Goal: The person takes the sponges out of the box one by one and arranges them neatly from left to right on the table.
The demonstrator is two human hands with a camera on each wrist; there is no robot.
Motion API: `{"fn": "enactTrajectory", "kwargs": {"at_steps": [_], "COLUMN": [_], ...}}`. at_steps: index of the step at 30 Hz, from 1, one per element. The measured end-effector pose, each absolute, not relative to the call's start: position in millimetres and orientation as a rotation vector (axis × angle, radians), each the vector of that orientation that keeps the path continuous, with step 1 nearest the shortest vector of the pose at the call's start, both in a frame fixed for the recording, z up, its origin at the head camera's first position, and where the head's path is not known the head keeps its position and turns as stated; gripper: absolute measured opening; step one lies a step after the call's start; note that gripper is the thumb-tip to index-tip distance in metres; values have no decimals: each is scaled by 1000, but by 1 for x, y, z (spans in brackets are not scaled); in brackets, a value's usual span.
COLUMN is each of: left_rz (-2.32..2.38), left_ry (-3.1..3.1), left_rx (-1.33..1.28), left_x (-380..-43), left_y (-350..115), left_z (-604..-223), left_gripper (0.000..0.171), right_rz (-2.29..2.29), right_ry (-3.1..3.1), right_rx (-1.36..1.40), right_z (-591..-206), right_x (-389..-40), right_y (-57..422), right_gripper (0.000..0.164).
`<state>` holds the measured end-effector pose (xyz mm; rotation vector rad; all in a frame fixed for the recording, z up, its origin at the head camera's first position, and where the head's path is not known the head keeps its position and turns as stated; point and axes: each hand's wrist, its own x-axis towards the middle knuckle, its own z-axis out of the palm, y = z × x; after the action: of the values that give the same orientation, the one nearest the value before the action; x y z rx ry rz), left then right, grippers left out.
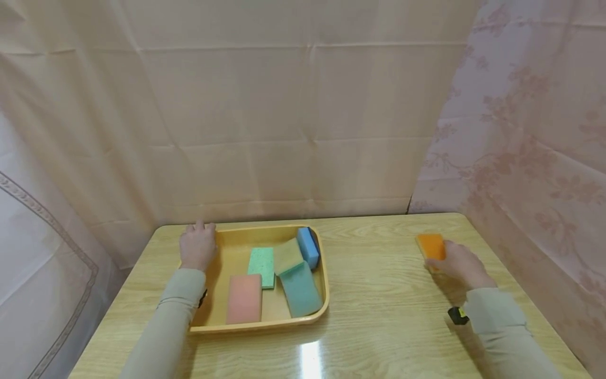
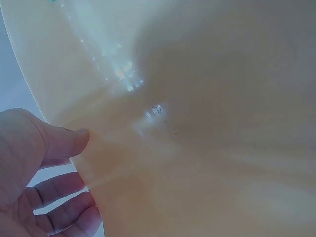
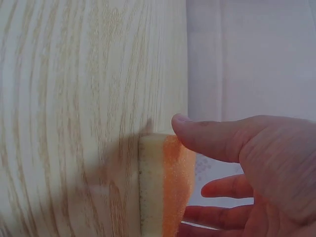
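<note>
My left hand (image 1: 197, 247) grips the left rim of a yellow plastic tray (image 1: 229, 261). In the left wrist view the thumb lies over the tray's inner wall, with the fingers outside the rim. At the table's far right, my right hand (image 1: 460, 263) holds an orange sponge (image 1: 431, 244) with a pale yellow layer. The right wrist view shows the thumb at one end of the sponge and the fingers along its orange side. Inside the tray lie a pink sponge (image 1: 244, 299), a green one (image 1: 262, 266), a yellow one (image 1: 286, 257), a teal one (image 1: 302, 290) and a blue one (image 1: 307, 247).
The wooden table (image 1: 374, 295) extends between the tray and my right hand. A beige curtain (image 1: 293, 116) hangs behind its back edge, and a floral cloth (image 1: 530, 158) hangs along the right side. White cloth (image 1: 38, 252) hangs at the left.
</note>
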<state>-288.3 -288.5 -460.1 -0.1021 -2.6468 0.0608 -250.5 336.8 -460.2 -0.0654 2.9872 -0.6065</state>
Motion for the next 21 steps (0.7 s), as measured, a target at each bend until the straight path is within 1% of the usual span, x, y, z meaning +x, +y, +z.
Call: {"fn": "enactTrajectory", "kwargs": {"at_steps": [6, 13, 18, 21], "left_rz": [71, 84, 98, 93], "left_ry": [-2628, -2616, -2627, -2624], "left_rx": [-107, -116, -123, -127], "left_x": [-288, -286, -284, -285], "left_y": [-288, -289, -288, -287], "left_z": [-460, -460, -459, -459], "left_gripper": [20, 19, 22, 22], "right_rz": [-608, -648, -644, -630], "right_ry": [3010, 3003, 3017, 3079], "right_rx": [-92, -104, -108, -144], "right_z": [-462, -463, -466, -464], "right_x": [-251, -254, -252, -252], "right_y": [334, 331, 331, 330], "right_gripper": [59, 59, 64, 71]}}
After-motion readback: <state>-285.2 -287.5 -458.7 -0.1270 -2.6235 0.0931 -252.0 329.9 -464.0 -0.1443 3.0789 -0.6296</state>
